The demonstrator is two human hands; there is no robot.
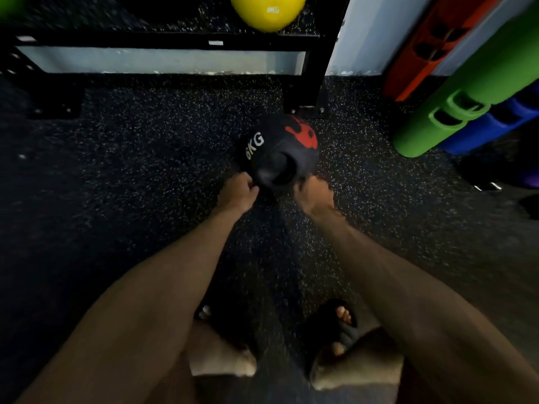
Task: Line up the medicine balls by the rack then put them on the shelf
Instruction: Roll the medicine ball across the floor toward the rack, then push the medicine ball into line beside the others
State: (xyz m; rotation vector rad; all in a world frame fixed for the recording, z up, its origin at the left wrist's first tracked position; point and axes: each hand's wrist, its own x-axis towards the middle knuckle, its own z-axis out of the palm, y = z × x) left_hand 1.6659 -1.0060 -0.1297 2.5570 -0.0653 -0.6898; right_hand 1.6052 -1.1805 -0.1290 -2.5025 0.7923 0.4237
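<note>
Currently I am lining up the black ball [280, 147] by the rack [309, 83]; left hand [237, 193] and right hand [314, 197] curling fingers round it. Next, likely needing a two-handed lift to the shelf [163, 43].

- The black ball [280, 150] is round and dark, with "6KG" in white on its left side, a red splash mark on its far right side and a recessed grip facing near. It sits just near the rack's right foot; whether it touches the floor cannot be told.
- The left hand [237, 192] and right hand [313, 195] curl onto its near edge.
- The yellow ball [268, 10] rests on the far right end of the shelf [175, 43].
- The rack [313, 68] is black metal and stands upright.
</note>
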